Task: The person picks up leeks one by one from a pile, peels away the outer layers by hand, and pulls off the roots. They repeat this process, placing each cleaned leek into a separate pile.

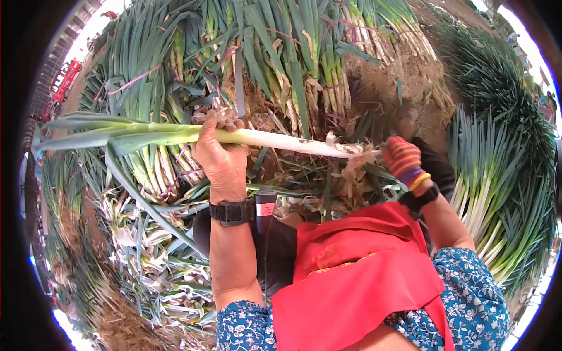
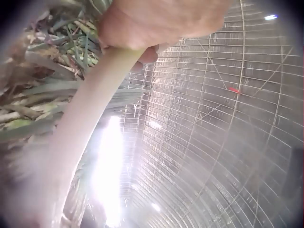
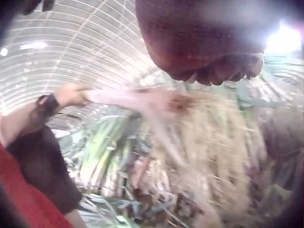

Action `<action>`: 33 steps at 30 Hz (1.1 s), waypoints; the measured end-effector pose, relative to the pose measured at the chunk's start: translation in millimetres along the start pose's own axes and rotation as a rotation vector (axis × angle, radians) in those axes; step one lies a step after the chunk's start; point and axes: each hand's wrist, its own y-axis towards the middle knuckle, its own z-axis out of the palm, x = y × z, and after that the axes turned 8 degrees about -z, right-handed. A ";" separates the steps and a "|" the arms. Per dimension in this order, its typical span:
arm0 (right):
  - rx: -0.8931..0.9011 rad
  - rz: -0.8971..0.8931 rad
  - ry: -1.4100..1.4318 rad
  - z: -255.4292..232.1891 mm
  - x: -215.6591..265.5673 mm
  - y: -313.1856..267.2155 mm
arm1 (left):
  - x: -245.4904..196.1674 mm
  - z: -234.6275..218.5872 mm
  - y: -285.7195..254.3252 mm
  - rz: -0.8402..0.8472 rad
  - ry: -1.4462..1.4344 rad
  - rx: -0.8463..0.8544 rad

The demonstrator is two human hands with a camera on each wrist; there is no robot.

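Note:
A long leek (image 1: 275, 140) lies level across the head view, green leaves to the left and white shank to the right. My bare left hand (image 1: 221, 155) grips it where green turns to white; the left wrist view shows the pale shank (image 2: 88, 109) below that hand. At the root end, papery skin (image 1: 353, 167) hangs loose. My right hand (image 1: 405, 161), in a striped knit glove, is right by the roots. In the right wrist view its fingers (image 3: 209, 76) are curled with nothing visible between them, and a blurred pale strip (image 3: 164, 137) dangles from the leek.
Tied bundles of leeks (image 1: 281, 64) stand along the far side. Loose leeks (image 1: 477, 187) lie at the right, before a dark green heap (image 1: 497, 76). Peeled leaf scraps (image 1: 170, 263) cover the ground at the left. A red apron (image 1: 363, 269) spreads over the lap.

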 end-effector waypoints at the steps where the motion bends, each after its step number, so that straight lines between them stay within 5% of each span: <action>1: 0.144 0.065 -0.039 21.5 -38.2 -39.6 | -3.3 -2.3 0.6 -0.008 -0.004 0.009; 2: 0.615 0.357 -0.214 13.6 -49.7 -49.3 | -5.6 -5.6 1.1 -0.009 -0.002 0.011; 4: 0.705 0.550 -0.252 8.2 -70.5 -66.0 | -9.0 -11.8 4.1 0.062 0.009 0.053; 6: 0.543 0.488 -0.129 -17.5 -46.0 -26.9 | -7.7 -9.7 0.0 0.033 0.009 0.101; 10: -0.113 -0.115 0.181 -46.3 49.3 74.2 | 9.4 4.9 4.4 0.001 0.002 0.113; 13: -0.138 -0.215 0.282 -43.8 94.3 108.3 | 17.2 13.9 1.6 -0.034 -0.022 0.114; 15: 0.204 -0.096 0.514 -34.1 106.5 113.4 | 17.6 13.5 1.4 -0.063 -0.044 0.150; 18: 0.252 -0.156 0.613 -27.5 108.4 113.6 | 11.5 11.2 3.5 -0.117 -0.084 0.152; 23: 0.026 -0.244 0.975 -16.4 97.8 115.8 | 5.4 11.8 2.3 -0.186 -0.118 0.187; 27: 0.020 -0.151 0.891 -13.3 105.8 108.2 | 6.1 14.7 -2.0 -0.201 -0.023 0.181; 29: 0.276 0.044 0.734 -6.1 97.9 104.3 | 5.3 16.5 -4.4 -0.182 -0.005 0.194; 33: 0.417 -0.047 0.202 28.4 49.2 54.8 | 2.3 9.6 -1.9 -0.140 0.025 0.264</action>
